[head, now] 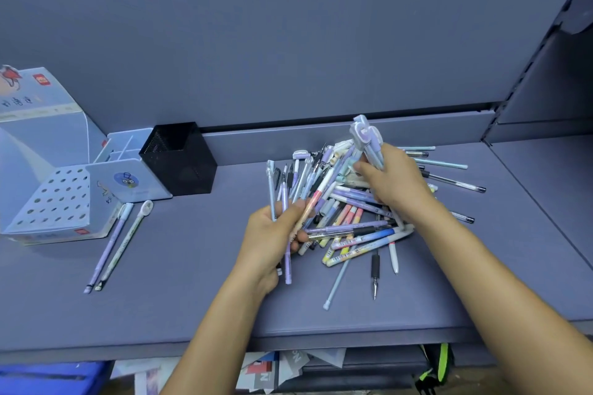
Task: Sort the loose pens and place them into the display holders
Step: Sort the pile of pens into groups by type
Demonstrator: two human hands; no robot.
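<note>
A heap of loose pens (349, 218) in purple, pink, yellow and pale blue lies on the grey shelf (192, 282). My left hand (272, 237) grips a fan of several pens at the heap's left edge. My right hand (391, 179) holds a small bundle of purple-capped pens (367, 138) upright above the heap's far side. At the far left stand a pale display box with a perforated top (57, 199), a compartmented light-blue holder (128, 151) and a black mesh pen cup (179, 159). Two pens (117, 244) lie side by side beside the perforated box.
The shelf's back panel (288, 42) rises behind the holders. A slotted upright (529, 74) bounds the right side. Below the shelf's front edge sit papers (288, 369), a blue crate (48, 378) and a black-and-green item (436, 369).
</note>
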